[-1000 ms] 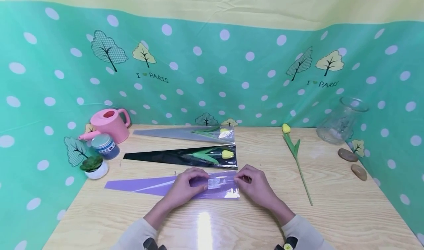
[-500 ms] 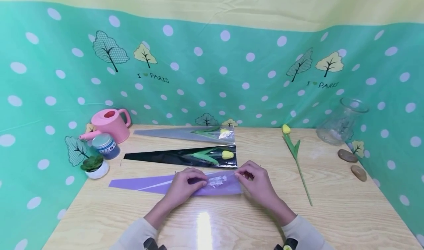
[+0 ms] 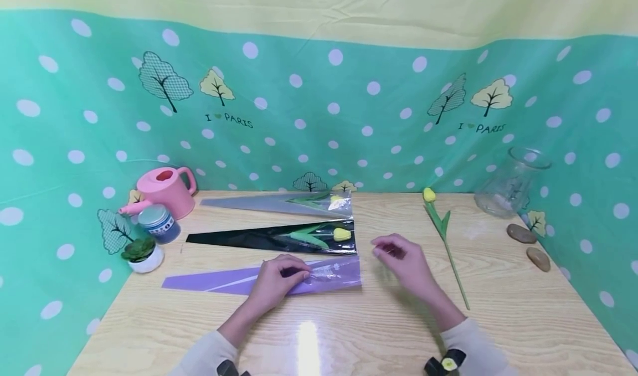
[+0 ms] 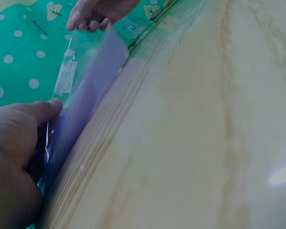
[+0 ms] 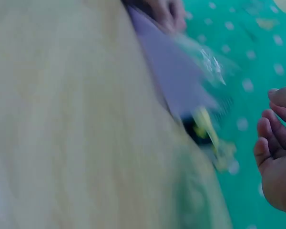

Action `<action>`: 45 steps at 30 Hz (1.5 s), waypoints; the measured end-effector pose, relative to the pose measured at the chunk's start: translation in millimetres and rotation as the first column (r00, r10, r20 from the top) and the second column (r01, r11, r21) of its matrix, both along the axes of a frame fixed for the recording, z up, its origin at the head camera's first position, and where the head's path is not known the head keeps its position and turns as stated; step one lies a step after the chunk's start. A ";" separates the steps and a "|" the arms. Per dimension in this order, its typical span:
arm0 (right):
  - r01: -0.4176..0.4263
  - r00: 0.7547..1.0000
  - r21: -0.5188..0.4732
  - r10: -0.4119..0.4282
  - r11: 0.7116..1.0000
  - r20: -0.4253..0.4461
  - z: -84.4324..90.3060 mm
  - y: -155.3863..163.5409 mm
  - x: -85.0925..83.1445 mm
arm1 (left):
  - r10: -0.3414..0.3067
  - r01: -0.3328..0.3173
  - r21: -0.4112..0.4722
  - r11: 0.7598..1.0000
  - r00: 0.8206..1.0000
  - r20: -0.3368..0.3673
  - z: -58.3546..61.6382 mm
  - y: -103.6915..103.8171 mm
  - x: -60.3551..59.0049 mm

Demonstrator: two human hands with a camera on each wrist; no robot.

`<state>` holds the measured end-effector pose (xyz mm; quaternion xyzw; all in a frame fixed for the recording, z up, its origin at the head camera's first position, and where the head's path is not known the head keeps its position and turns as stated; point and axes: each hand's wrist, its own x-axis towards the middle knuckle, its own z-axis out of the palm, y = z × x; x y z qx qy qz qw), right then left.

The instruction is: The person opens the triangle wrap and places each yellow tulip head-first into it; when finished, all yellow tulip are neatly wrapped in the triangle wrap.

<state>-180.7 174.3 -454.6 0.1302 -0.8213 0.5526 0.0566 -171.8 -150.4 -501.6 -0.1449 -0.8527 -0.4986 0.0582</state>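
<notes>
On the tabletop (image 3: 498, 320), near its front edge, the purple flower sleeve (image 3: 279, 279) lay flat with my left hand (image 3: 276, 282) pressing its middle, fingers curled over the film. Half a second earlier my right hand (image 3: 404, 262) had pinched the sleeve's wide mouth; by now it had let go and hung loosely curled, empty, between the sleeve and the loose yellow tulip (image 3: 441, 226). I judged the mouth ready and the tulip next. Two filled sleeves, black (image 3: 279, 236) and clear (image 3: 284, 202), lay behind.
</notes>
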 end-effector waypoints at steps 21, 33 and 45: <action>0.349 0.888 0.145 -0.376 0.926 0.264 -31.7 152.8 -10.9 | -0.022 0.021 0.020 1.000 0.999 0.036 -4.0 -5.0 -2.9; 0.401 0.870 0.448 -0.486 0.799 0.088 -27.9 134.1 -15.3 | -0.033 0.032 0.030 0.999 0.999 0.036 -1.4 -6.2 -2.8; 0.442 0.804 0.123 -0.454 0.888 0.385 -19.5 128.4 -10.8 | -0.022 0.021 0.027 0.999 0.998 0.051 0.8 -5.1 -1.1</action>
